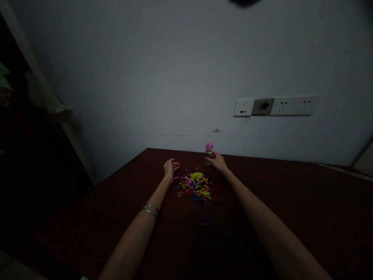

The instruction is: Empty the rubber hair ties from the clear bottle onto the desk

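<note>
A clear bottle with a pink lid (209,146) stands upright toward the back of the dark red table, and my right hand (218,160) is wrapped round its side. My left hand (170,168) rests on the tabletop, fingers apart and holding nothing. Between my hands and slightly nearer to me lies a loose pile of coloured rubber bands (196,184), mostly yellow, with pink, blue and red among them. A few stray bands lie around the pile, one of them a pinkish loop (203,222) close to me. A silvery bracelet (150,210) circles my left wrist.
Behind the dark red table (291,194) rises a pale wall (175,70) with scuff marks. Wall sockets (294,106) sit at the right above the tabletop. At the far left, pale cloth or plastic (48,99) hangs in the dark. The room is dim.
</note>
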The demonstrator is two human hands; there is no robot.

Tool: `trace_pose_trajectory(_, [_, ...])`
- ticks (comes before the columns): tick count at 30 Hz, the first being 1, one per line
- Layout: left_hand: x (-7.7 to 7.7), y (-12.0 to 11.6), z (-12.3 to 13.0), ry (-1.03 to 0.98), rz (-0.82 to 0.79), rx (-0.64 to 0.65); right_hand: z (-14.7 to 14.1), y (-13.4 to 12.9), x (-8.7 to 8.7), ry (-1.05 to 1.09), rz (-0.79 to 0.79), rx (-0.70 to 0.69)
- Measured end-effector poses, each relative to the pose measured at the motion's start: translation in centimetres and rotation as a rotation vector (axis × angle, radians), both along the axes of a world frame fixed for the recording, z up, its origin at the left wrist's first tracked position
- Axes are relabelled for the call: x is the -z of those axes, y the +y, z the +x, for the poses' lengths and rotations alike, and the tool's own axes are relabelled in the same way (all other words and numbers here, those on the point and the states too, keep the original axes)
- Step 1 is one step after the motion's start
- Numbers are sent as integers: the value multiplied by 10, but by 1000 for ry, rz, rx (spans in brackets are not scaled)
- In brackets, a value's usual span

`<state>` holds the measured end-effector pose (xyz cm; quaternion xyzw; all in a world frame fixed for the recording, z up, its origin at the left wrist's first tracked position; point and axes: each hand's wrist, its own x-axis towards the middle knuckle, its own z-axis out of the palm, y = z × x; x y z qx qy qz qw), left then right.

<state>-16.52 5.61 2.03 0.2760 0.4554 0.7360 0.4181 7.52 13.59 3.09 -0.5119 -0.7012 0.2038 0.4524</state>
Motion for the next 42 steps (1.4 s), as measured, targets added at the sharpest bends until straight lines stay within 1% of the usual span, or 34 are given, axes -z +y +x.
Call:
trace_pose_trajectory(9, [2, 2, 1, 20, -17, -26, -8, -3, 1, 51, -32, 7])
trace_pose_trajectory(15, [3, 2, 0, 24, -20, -17, -13, -1, 5, 30, -63, 16])
trace_pose_trajectory(19, [4, 2, 1, 43, -15, -11, -19, 5, 11, 25, -69, -13])
trace_pose_trajectory(25, [5, 4, 1, 57, -10, -21, -50, 13, 19, 85, -84, -104])
trace_pose_trajectory(28, [5, 4, 2, 83, -14, -24, -66, 10, 17, 107, -105, -136])
trace_pose_trajectory(31, [4, 2, 2, 111, -11, -25, -76, 7, 14, 97, -125, -151])
trace_pose_trajectory(37, [4, 1, 4, 186, -20, -35, -74, 6, 12, 0, -141, -152])
trace_pose_trajectory(42, [6, 3, 2, 213, -30, -26, -59, -1, 4, -64, -174, -80])
